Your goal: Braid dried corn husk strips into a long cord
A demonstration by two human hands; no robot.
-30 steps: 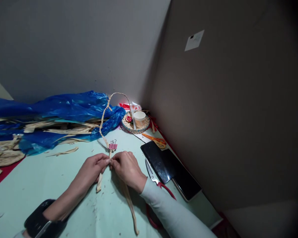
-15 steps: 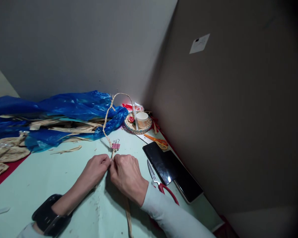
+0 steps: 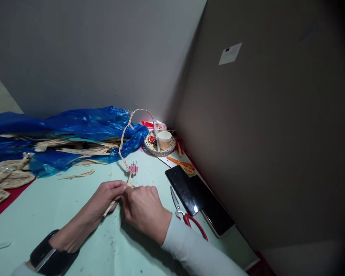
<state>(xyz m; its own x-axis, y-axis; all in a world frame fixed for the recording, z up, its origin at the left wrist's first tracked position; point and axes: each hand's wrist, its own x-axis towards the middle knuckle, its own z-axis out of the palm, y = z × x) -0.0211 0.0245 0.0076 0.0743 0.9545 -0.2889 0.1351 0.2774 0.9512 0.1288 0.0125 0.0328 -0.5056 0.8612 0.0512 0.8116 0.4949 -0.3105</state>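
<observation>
Braided straw cord [image 3: 123,142] runs from a high loop near the blue plastic sheet [image 3: 74,130] down past a pink binder clip [image 3: 133,168] to the two hands at the near middle of the pale green bench [image 3: 60,199]. The left hand [image 3: 107,195] pinches the working end between thumb and fingertips, with a loose flat strip [image 3: 109,209] poking out below it. The right hand [image 3: 143,209] is curled shut on the same spot, knuckles up, touching the left.

Compared with a moment ago, the long strip that trailed toward the near edge under the right hand is no longer in view, and the hands have drawn slightly nearer, the left-hand strip now angled out to the left. That reads as one strand having been folded across into the plait.

Red-handled scissors [image 3: 186,216] lie just right of the right hand, beside a dark tablet [image 3: 189,188].
</observation>
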